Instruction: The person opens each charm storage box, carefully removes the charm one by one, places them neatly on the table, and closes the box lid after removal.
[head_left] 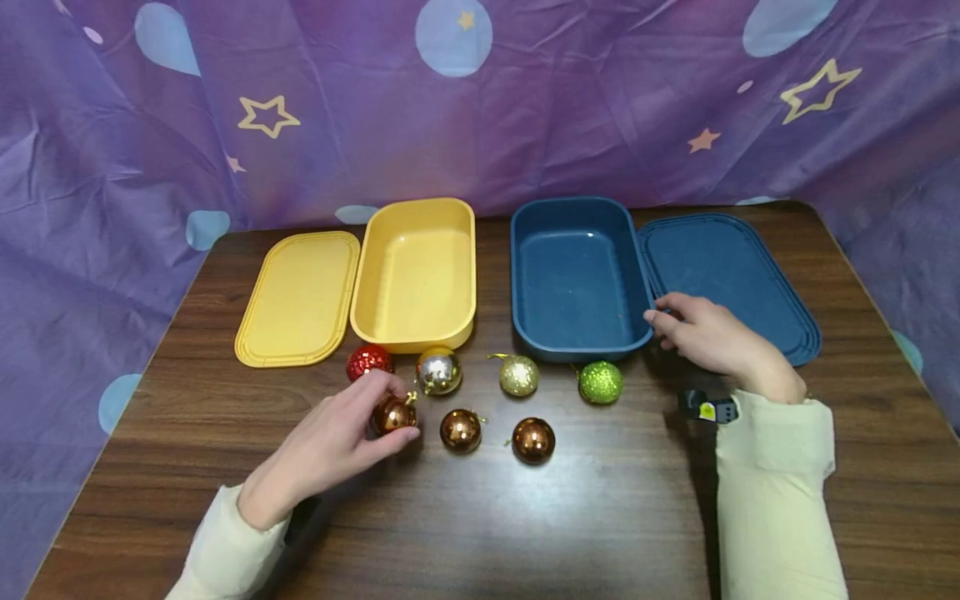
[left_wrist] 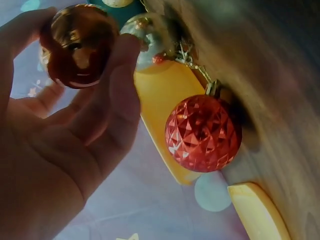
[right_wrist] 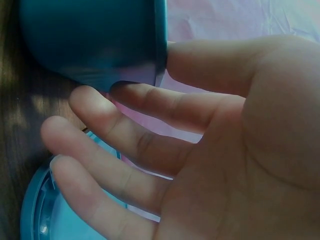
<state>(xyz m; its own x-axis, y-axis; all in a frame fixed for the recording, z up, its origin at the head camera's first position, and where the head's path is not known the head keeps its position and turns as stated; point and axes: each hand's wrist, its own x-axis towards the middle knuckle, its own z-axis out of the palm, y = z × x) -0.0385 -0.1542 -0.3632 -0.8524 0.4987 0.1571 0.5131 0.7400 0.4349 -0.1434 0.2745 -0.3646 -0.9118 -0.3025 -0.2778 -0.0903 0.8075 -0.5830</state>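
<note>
My left hand [head_left: 330, 442] grips a shiny brown Christmas bauble [left_wrist: 80, 47] between thumb and fingers. Close by it are a red faceted bauble [left_wrist: 204, 134] and a silver one [head_left: 438, 372]. Two more brown baubles, one left [head_left: 461, 431] and one right [head_left: 533, 441], lie on the table. A gold glitter bauble [head_left: 519, 376] and a green glitter bauble [head_left: 601, 382] sit in front of the blue box [head_left: 582, 348]. At that box's right side, the thumb and fingertips of my right hand [head_left: 712, 337] touch the wall, fingers loosely extended.
Left of the blue box stands a yellow box [head_left: 412, 337]. Its yellow lid [head_left: 298, 300] lies to the left, and a blue lid [head_left: 727, 275] lies right of the blue box. Behind the wooden table [head_left: 600, 525] hangs a purple star-patterned cloth [head_left: 570, 108].
</note>
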